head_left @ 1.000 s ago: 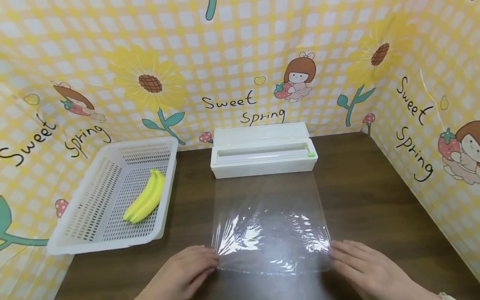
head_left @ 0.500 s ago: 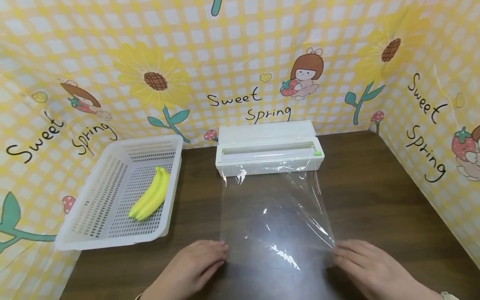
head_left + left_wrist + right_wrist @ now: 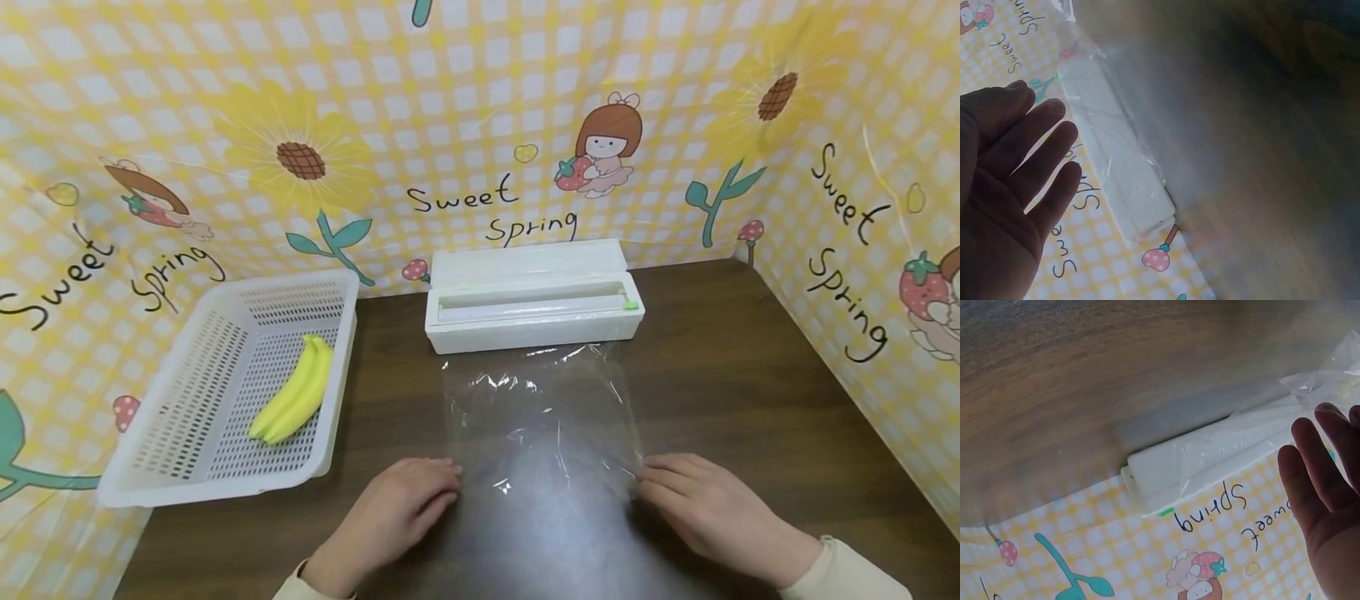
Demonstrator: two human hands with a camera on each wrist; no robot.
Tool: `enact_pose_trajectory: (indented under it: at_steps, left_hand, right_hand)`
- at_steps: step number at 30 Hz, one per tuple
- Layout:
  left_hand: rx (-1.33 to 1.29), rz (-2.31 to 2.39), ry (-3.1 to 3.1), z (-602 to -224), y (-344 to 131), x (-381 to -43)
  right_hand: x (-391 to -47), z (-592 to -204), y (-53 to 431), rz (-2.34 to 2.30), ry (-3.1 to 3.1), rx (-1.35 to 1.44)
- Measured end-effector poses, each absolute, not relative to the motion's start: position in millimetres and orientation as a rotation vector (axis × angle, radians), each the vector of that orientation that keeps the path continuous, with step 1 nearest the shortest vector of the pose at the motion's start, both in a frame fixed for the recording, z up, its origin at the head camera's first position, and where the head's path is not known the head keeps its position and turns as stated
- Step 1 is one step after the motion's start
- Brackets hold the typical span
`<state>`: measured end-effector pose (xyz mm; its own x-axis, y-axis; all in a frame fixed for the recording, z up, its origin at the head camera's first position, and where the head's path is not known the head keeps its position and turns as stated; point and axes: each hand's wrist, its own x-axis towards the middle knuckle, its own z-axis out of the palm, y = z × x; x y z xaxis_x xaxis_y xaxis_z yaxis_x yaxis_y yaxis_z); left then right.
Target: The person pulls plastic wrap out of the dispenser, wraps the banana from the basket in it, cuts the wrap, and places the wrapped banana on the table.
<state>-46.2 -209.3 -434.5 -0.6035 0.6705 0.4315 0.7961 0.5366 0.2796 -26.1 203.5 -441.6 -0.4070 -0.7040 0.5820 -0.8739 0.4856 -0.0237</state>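
I watched the left hand pinch one edge of the clear cling film while the right hand pinched the other, remaining fingers loosely extended. Both hands angled inward above the brown table. The film ran toward the person from the white dispenser box, whose long axis lay side to side.
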Motion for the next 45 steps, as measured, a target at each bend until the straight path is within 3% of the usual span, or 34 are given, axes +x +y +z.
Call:
enact_pose_trajectory:
  at_steps: [13,32,45]
  left_hand:
    - [-1.122,-0.603,-2.731,-443,-203,-53]
    - [-1.076,-0.431,-3.079,-445,-209,-37]
    - [-1.071,-0.596,-3.274,-445,-236,-25]
  right_hand:
    - [-33,-454,201,0.432,-2.305,1.249]
    - [-9,-466,202,0.295,-2.589,1.199]
    - [5,-457,218,0.345,-3.189,1.079]
